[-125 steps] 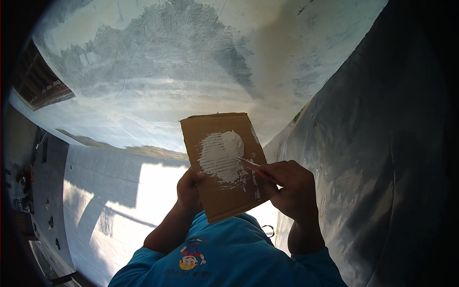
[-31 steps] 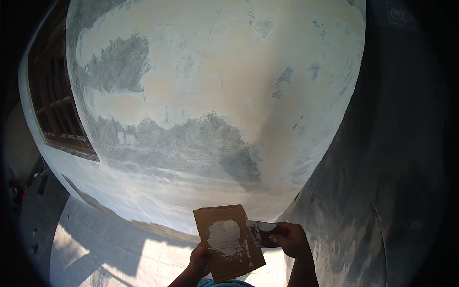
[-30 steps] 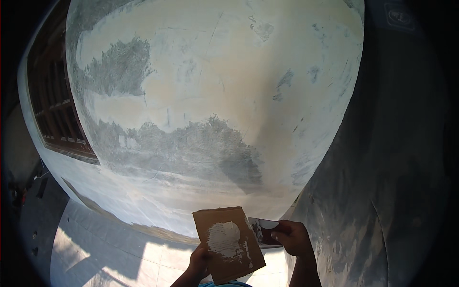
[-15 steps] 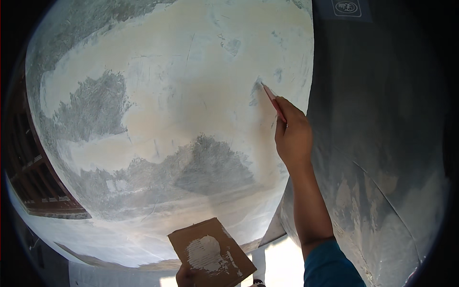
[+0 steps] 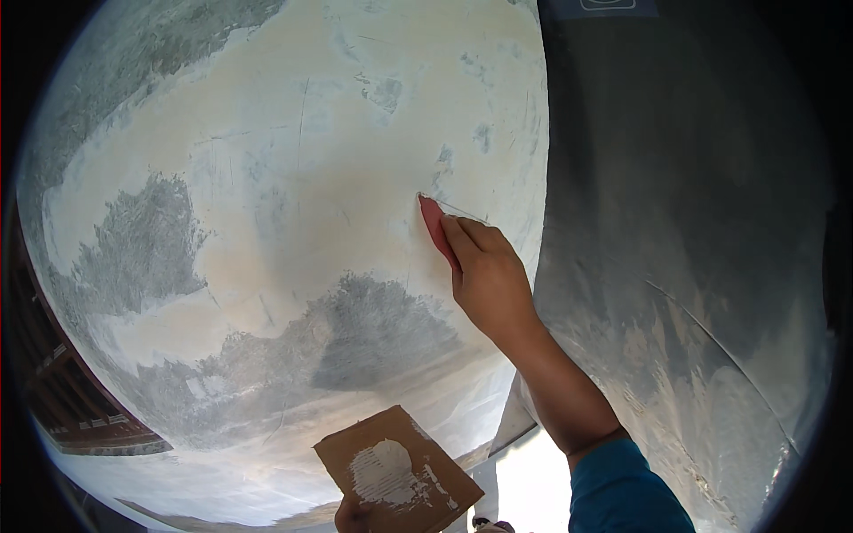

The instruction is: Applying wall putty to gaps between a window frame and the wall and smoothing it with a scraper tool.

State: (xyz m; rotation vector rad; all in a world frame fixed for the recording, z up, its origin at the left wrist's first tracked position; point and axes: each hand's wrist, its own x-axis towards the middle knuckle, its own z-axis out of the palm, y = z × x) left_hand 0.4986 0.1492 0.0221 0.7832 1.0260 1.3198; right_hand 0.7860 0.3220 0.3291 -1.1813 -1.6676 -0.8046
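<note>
1. Wall (image 5: 382, 329): the pale coat (image 5: 346, 213) could be scored or ridged, probably from a tool corner digging in or uneven pressure.
2. Dark sheet (image 5: 684, 178), beside the wall's right edge: could get brushed by the right forearm (image 5: 573, 400), cause being work so near that edge.
3. Cardboard (image 5: 391, 425), low in view, tilted: could sag or tip. Cause: left hand (image 5: 351, 515) grips only its lower-left edge; fingers beneath not visible.
4. Right hand (image 5: 493, 271): closed around the red scraper (image 5: 435, 226), whose tip appears to touch the wall just below a small grey patch (image 5: 443, 160). A loose pinch could let it twist.
5. Paste (image 5: 384, 471) on the cardboard: could slide if the board tips further.
6. Count: wall 1; dark sheet 1; window frame (image 5: 80, 400) 1; cardboard 1; hands 2; scraper 1; main paste patch 1, with streaks beside it, uncounted.
</note>
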